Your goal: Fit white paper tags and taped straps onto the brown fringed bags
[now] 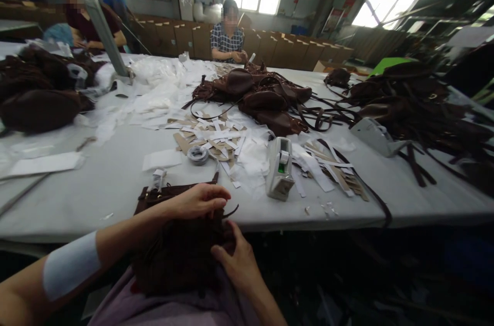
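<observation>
A dark brown handbag [177,254] rests in my lap against the table's front edge, its upper rim leaning over the tabletop. My left hand [203,200] reaches across the bag, fingers pinched together at its upper right corner. A thin dark strap end [231,211] sticks out just beside those fingertips. Lower down, my right hand [239,259] grips the bag's right side between thumb and curled fingers. Clear wrapping [157,180] covers a fitting at the upper left of the bag. The fingertips of both hands are partly hidden.
On the white table [127,202] stand a tape dispenser [281,169], a tape roll [198,155], paper and cardboard strips [216,136]. Brown bags [266,100] are heaped mid-table, more at both sides. A metal post [100,17] rises left. A person [227,38] works opposite.
</observation>
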The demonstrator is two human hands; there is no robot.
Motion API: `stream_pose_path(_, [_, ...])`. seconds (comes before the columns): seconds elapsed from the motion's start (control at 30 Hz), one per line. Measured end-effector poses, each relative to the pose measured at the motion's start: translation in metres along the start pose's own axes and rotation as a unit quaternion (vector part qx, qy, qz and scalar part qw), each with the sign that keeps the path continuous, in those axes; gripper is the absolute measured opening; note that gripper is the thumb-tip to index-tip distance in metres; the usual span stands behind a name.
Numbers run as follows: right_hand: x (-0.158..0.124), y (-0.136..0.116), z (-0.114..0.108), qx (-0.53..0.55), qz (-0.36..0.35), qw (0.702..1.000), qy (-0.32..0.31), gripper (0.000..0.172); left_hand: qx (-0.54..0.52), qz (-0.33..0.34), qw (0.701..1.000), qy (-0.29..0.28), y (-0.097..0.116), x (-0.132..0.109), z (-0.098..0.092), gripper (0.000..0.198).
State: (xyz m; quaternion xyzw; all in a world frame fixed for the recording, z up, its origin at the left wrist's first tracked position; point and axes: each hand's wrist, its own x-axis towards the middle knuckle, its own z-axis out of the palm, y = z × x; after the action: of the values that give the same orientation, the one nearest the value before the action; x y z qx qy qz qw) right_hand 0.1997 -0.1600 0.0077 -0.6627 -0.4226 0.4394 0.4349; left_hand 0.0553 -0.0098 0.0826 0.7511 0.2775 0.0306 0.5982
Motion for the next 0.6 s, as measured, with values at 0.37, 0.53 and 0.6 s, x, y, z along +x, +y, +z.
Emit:
stream_pose_path(0.37, [-0.016, 0.017, 0.000, -0.059, 0.004, 0.996, -0.068, 0.024, 0.382, 0.149, 0.912, -0.008, -0.053, -0.035, 0.038, 0.043])
stream_pose_path(0.53, [-0.020, 0.017, -0.026, -0.114, 0.012, 0.993, -0.035, 0.032, 0.349, 0.154, 0.924, -0.011, -0.065, -0.034, 0.030, 0.043])
stream_pose_path(0.6, [-0.021, 0.021, -0.028, -0.150, 0.005, 0.989, -0.007, 0.032, 0.307, 0.156, 0.939, -0.006, -0.064, -0.036, 0.026, 0.041])
